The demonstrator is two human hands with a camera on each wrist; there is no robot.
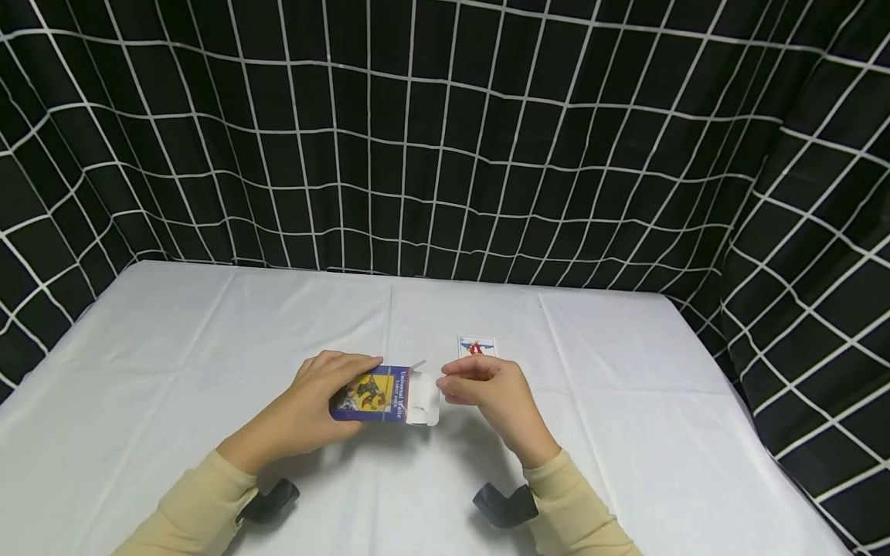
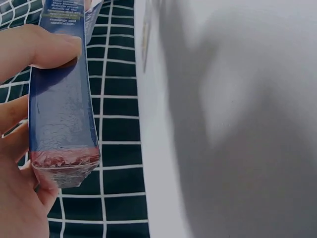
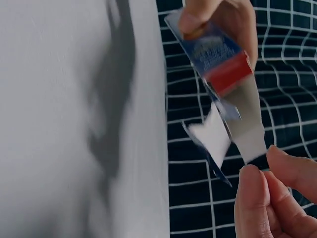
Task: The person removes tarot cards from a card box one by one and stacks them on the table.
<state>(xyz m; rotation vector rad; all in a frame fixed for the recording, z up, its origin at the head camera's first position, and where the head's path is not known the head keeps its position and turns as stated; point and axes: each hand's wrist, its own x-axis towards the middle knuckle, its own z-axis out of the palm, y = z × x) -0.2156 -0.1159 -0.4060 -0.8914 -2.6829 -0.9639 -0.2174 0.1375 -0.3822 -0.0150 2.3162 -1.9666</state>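
Observation:
My left hand [image 1: 306, 405] grips a blue tarot deck box [image 1: 371, 394] with a yellow picture on its front, held above the table. In the left wrist view the thumb presses on the box's narrow side [image 2: 64, 109], and crinkled clear wrap covers its near end. At the other end the white flaps [image 1: 422, 398] stand out, unfolded. Thumb and fingertips of my right hand [image 1: 495, 394] pinch the end of the long flap [image 3: 250, 141]. Whether cards are inside cannot be seen. Just beyond the right hand lies a card [image 1: 477, 346] with a colourful figure, partly covered.
A white cloth [image 1: 208, 332] with fold creases covers the table. Behind and at both sides hangs a black curtain [image 1: 431, 154] with a white grid. Dark devices [image 1: 504, 506] sit at the wrists, below the beige sleeves.

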